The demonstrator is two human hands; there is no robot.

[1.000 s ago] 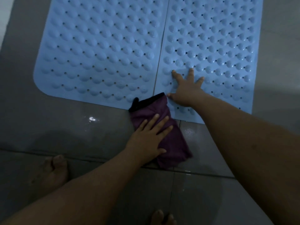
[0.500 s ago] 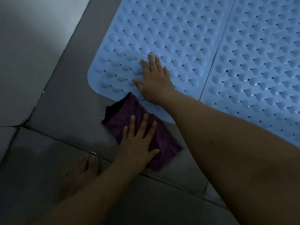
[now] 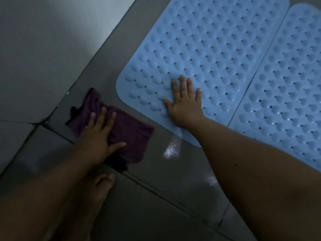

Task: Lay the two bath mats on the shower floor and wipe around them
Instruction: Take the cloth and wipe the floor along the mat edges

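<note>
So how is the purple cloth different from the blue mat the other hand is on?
The purple cloth is dark, soft and rumpled; the blue mat is pale, flat and covered in bumps and small holes. The cloth is far smaller than the mat. The left hand presses on the cloth, and the right hand rests flat on the mat. Both lie on the grey tiled floor.
</note>
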